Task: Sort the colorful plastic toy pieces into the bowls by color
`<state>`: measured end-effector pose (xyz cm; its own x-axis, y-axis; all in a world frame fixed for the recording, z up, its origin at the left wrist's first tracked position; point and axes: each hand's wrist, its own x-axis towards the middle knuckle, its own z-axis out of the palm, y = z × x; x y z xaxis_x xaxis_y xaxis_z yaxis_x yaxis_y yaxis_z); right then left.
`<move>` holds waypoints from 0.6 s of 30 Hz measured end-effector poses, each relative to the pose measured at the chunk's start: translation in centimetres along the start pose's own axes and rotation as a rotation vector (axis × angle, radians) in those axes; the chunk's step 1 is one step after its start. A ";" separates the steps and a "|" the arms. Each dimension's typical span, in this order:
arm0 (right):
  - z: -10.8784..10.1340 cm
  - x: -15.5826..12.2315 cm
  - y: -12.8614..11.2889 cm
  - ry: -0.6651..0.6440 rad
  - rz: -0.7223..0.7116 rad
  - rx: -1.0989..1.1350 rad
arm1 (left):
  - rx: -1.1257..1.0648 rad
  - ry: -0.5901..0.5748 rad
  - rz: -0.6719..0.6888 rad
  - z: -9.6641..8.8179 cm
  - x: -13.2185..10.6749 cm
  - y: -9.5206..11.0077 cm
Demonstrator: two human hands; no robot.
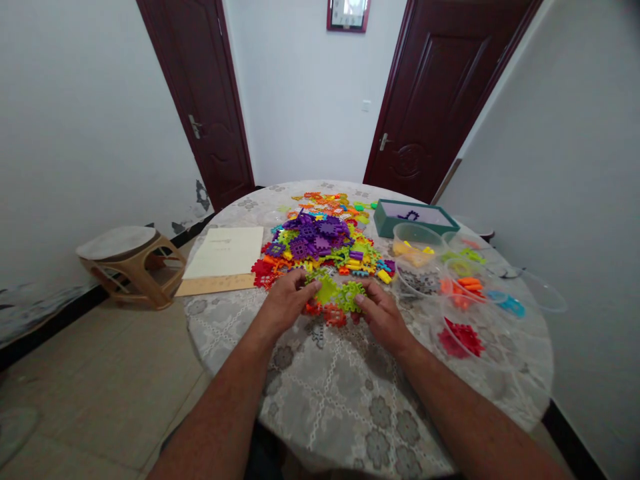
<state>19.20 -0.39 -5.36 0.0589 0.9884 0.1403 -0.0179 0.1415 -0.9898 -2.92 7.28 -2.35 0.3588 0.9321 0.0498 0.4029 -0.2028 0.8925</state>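
Both my hands are over the near side of the table, in front of a heap of colourful plastic building pieces (320, 240). My left hand (287, 297) pinches a lime-green toothed piece (326, 289) between thumb and fingers. In my right hand (377, 310) is another lime-green gear-shaped piece (351, 295), gripped at its right edge. The two green pieces are side by side; I cannot tell whether they are joined. Just below them lie orange-red pieces (335, 316). Purple pieces (325, 233) top the heap, with yellow, green, red and orange ones around them.
Clear tubs of sorted pieces stand on the right: yellow (413, 250), grey (420, 281), orange (467, 288) and red (460, 339). A green box (393, 223) is behind them. A paper sheet (227, 252) lies left on the patterned tablecloth (340, 393). A stool (135, 267) stands beyond.
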 end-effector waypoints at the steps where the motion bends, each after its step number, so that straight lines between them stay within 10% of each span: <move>1: 0.1 -0.1 0.0 -0.020 -0.004 0.017 | -0.067 -0.036 -0.010 0.4 -0.2 0.2; 18: 0.0 0.5 1.0 0.085 0.074 0.310 | -0.483 -0.053 -0.155 3.2 -0.8 1.3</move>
<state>19.17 0.26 -6.32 0.1290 0.9902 0.0530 -0.3275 0.0930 -0.9403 0.00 5.32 -2.65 0.3726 0.9213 -0.1114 0.0240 0.1105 0.9936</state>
